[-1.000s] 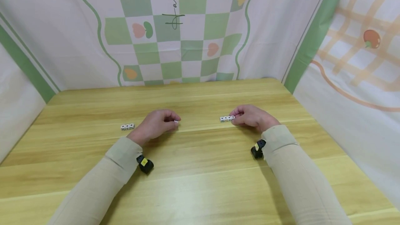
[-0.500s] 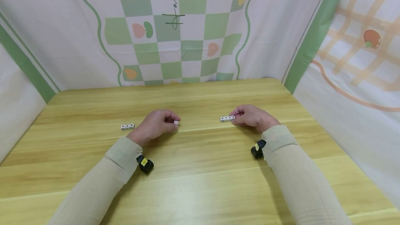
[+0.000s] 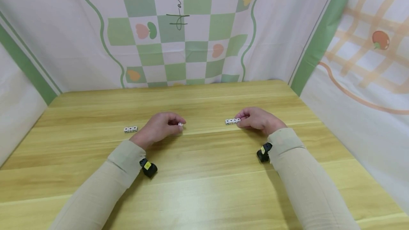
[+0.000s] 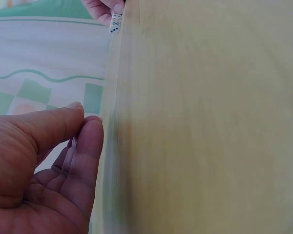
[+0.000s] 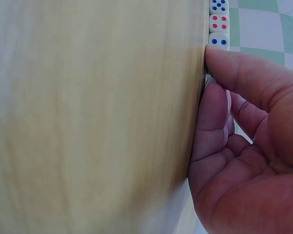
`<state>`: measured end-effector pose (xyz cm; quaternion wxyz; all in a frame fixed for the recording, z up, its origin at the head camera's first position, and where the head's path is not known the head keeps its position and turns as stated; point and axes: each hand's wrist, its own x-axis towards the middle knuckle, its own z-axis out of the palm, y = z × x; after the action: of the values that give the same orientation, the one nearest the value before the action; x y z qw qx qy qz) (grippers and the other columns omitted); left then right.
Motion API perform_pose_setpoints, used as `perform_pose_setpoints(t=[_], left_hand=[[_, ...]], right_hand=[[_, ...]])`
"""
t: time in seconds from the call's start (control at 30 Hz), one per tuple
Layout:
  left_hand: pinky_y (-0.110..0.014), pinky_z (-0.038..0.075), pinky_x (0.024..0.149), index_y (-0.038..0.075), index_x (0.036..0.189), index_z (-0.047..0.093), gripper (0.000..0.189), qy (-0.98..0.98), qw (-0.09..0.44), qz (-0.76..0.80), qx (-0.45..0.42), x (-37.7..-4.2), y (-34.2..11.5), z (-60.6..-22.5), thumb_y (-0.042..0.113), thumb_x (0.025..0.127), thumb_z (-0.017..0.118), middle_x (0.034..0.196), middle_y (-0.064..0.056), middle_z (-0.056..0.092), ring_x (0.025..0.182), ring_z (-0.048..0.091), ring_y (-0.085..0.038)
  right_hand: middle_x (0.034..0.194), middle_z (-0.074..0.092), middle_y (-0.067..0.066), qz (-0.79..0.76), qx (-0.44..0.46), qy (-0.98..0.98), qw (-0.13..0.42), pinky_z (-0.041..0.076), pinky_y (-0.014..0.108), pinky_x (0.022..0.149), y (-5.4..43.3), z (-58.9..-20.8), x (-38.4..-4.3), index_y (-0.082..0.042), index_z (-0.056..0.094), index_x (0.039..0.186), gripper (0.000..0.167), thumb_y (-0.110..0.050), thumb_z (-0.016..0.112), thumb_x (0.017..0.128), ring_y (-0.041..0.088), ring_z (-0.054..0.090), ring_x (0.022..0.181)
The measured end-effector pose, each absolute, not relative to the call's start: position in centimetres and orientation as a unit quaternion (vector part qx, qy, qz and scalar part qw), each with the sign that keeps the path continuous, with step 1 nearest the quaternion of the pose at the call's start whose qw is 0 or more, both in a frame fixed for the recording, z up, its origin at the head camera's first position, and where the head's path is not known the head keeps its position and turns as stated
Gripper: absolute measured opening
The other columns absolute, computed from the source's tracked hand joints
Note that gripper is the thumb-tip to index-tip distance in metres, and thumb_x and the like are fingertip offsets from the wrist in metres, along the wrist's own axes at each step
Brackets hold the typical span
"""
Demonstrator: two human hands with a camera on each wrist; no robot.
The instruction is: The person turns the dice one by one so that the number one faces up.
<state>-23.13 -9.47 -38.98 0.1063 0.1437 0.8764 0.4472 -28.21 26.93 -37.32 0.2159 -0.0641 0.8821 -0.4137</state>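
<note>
In the head view, my left hand (image 3: 159, 127) pinches a single white die (image 3: 180, 125) between thumb and fingertips, low over the middle of the table. That die is hidden behind the fingers in the left wrist view. To the right, my right hand (image 3: 257, 119) holds the right end of a row of several white dice (image 3: 232, 121) between thumb and fingers. Blue and red pips mark the dice faces (image 5: 219, 22) in the right wrist view. A second row of three dice (image 3: 130, 129) lies on the table, left of my left hand and untouched.
The wooden table (image 3: 198, 173) spans the head view. Behind it hangs a checked green and white cloth (image 3: 174, 52), and another patterned cloth (image 3: 361, 77) hangs at the right. A small black camera (image 3: 148, 168) is strapped at each wrist.
The die in my left fingers has turned slightly, its pipped face first hardly visible and then showing. My right hand and both rows of dice stay in place.
</note>
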Motion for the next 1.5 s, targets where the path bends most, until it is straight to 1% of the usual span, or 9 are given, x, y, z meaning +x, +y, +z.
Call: perform_pose_setpoints(t=[0.33,0.53,0.73,1.0,1.2,1.37,1.5], left_hand=[[-0.038,0.051,0.093,0.014,0.118,0.073,0.021,0.865,0.112,0.469,0.137,-23.09,-9.5,-38.98,0.016,0.097,0.073,0.114,-0.002,0.07,0.105,0.064,-0.021],[-0.039,0.05,0.094,0.012,0.118,0.073,0.021,0.866,0.11,0.468,0.134,-23.1,-9.48,-39.01,0.014,0.097,0.073,0.114,-0.003,0.07,0.106,0.062,-0.022],[-0.038,0.05,0.094,0.011,0.119,0.074,0.021,0.871,0.11,0.461,0.131,-23.06,-9.55,-39.03,0.015,0.098,0.072,0.114,-0.003,0.07,0.105,0.06,-0.021],[-0.037,0.05,0.092,0.01,0.119,0.074,0.021,0.872,0.106,0.46,0.131,-23.05,-9.6,-39.01,0.015,0.099,0.072,0.113,-0.004,0.069,0.102,0.059,-0.02],[-0.034,0.054,0.09,0.011,0.122,0.072,0.022,0.862,0.111,0.478,0.129,-23.09,-9.62,-39.07,0.016,0.101,0.07,0.111,-0.006,0.07,0.101,0.062,-0.02],[-0.036,0.05,0.089,0.011,0.12,0.073,0.02,0.866,0.102,0.472,0.132,-23.11,-9.6,-39.19,0.016,0.101,0.069,0.109,-0.004,0.068,0.099,0.058,-0.02],[-0.037,0.049,0.091,0.009,0.12,0.072,0.021,0.862,0.104,0.478,0.133,-23.01,-9.61,-39.2,0.014,0.099,0.071,0.11,-0.005,0.068,0.1,0.058,-0.021]], right_hand=[[0.1,0.062,0.002,-0.411,-0.064,0.883,0.216,0.045,0.025,0.076,26.92,-37.15,-28.12,0.004,0.063,0.126,0.036,-0.006,0.074,0.093,0.014,0.052,0.087],[0.101,0.062,0.003,-0.406,-0.06,0.886,0.217,0.044,0.026,0.077,26.92,-37.17,-28.11,0.003,0.064,0.125,0.035,-0.007,0.074,0.093,0.015,0.052,0.088],[0.1,0.062,0.003,-0.4,-0.057,0.889,0.217,0.044,0.027,0.078,27.0,-37.25,-28.22,0.002,0.064,0.124,0.034,-0.007,0.074,0.093,0.016,0.052,0.088],[0.102,0.061,0.002,-0.407,-0.065,0.885,0.216,0.045,0.026,0.078,26.98,-37.32,-28.29,0.004,0.063,0.126,0.036,-0.007,0.074,0.094,0.015,0.052,0.089],[0.102,0.061,0.002,-0.407,-0.067,0.885,0.217,0.045,0.026,0.076,27.03,-37.35,-28.4,0.004,0.062,0.127,0.037,-0.007,0.074,0.094,0.015,0.052,0.088],[0.103,0.062,0.002,-0.404,-0.068,0.886,0.217,0.045,0.026,0.077,27.0,-37.38,-28.42,0.004,0.062,0.127,0.037,-0.008,0.074,0.094,0.015,0.052,0.089],[0.103,0.061,0.002,-0.407,-0.067,0.885,0.218,0.045,0.026,0.077,26.99,-37.32,-28.36,0.004,0.062,0.127,0.037,-0.008,0.074,0.094,0.015,0.052,0.089]])
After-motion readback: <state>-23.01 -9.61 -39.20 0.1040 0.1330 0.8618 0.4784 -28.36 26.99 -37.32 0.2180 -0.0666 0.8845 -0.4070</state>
